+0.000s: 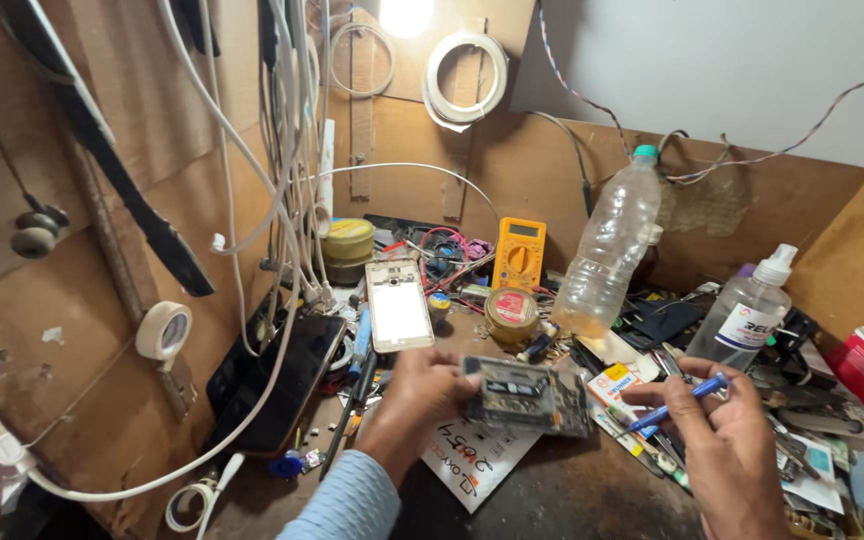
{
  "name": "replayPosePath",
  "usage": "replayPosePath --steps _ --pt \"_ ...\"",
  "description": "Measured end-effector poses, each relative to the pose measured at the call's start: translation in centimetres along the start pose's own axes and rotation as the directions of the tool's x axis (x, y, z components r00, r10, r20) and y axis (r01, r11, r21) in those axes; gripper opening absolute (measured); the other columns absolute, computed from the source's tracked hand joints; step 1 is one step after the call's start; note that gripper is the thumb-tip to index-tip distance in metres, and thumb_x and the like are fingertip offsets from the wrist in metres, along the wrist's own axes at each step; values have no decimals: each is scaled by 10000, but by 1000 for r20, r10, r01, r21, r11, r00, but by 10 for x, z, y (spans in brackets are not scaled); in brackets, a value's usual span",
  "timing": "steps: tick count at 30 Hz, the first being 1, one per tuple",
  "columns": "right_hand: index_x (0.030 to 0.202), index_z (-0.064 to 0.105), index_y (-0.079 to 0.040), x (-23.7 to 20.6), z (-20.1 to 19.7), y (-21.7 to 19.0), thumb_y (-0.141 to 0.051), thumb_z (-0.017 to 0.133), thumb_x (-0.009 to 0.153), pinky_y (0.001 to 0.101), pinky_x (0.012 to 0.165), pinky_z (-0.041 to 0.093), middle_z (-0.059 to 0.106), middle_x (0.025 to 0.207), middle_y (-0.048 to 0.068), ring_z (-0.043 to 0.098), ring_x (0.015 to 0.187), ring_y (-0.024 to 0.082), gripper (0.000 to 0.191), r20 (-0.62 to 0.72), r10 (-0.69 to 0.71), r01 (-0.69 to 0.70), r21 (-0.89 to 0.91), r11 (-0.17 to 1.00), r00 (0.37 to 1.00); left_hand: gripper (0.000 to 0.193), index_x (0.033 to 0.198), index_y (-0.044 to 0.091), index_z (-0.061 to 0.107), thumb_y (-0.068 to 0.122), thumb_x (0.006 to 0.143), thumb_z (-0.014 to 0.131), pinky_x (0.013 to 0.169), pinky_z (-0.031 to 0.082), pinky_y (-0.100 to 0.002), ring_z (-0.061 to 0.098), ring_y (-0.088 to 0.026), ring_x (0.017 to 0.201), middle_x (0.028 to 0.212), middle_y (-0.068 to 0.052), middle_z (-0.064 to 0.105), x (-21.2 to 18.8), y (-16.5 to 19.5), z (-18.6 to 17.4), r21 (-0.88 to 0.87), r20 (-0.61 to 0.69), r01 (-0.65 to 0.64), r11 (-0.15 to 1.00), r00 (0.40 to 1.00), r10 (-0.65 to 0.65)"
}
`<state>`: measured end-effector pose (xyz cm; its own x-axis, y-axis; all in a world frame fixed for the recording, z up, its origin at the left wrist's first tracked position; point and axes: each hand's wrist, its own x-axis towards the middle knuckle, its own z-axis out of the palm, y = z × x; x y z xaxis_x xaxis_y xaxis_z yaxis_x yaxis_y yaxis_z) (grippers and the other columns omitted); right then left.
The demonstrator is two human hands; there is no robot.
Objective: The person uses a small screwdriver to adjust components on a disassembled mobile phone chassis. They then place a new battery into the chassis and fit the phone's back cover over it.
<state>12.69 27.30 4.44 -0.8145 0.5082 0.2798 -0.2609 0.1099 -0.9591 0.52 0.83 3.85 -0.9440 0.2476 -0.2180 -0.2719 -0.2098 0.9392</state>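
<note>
My left hand (422,395) grips the left end of an opened phone body (527,395), holding it flat over the bench with its grey inner frame and circuit parts facing up. My right hand (727,440) sits just right of the phone and pinches a blue-handled tool (677,402) that points left toward the phone's right edge. Under the phone lies a white paper slip (472,460) with handwriting. A light blue sleeve covers my left forearm.
A white phone panel (398,305) and a dark phone (287,385) lie at the left among hanging white cables. A yellow multimeter (519,252), an empty plastic bottle (607,250), a small round tin (510,312) and a spray bottle (752,310) stand behind. Tools and parts clutter the right side.
</note>
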Motion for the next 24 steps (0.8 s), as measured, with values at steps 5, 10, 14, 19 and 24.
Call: replayPosePath --steps 5,10,14,19,24 --pt "1147 575 31 18 -24 40 -201 573 1107 383 577 533 694 830 238 655 648 275 235 48 80 -80 -7 997 996 255 1137 -49 668 8 888 654 726 658 -377 759 -244 812 960 -176 763 -14 23 -16 -156 -44 10 988 999 -18" --pt "1056 764 -62 18 -17 72 -349 748 955 436 695 532 741 828 157 677 697 275 305 104 246 -123 -644 755 964 244 1132 -23 693 38 901 644 623 616 -344 753 -206 779 963 -145 783 -18 21 -27 -122 -198 8 993 980 -32" --pt "1038 829 -121 0 13 74 -412 822 828 369 824 589 780 861 94 735 822 228 359 97 267 -110 -740 664 959 245 1132 -31 673 -7 888 653 568 593 -334 731 -208 753 942 -136 748 -12 9 -31 -285 -198 -49 957 980 -9" --pt "1033 827 -178 -18 55 67 -341 801 785 345 814 590 836 871 69 773 826 182 297 191 235 -42 -685 728 953 258 1159 -31 647 -23 901 646 589 613 -309 731 -221 774 948 -157 748 -5 4 -25 -330 -214 -55 942 977 -18" --pt "997 836 -148 -2 51 65 -341 815 816 362 762 594 822 788 96 751 750 218 265 108 177 -55 -687 725 978 264 1156 -70 650 -35 897 621 646 657 -322 750 -227 786 970 -166 758 -17 -8 -15 -327 -195 -55 943 981 -11"
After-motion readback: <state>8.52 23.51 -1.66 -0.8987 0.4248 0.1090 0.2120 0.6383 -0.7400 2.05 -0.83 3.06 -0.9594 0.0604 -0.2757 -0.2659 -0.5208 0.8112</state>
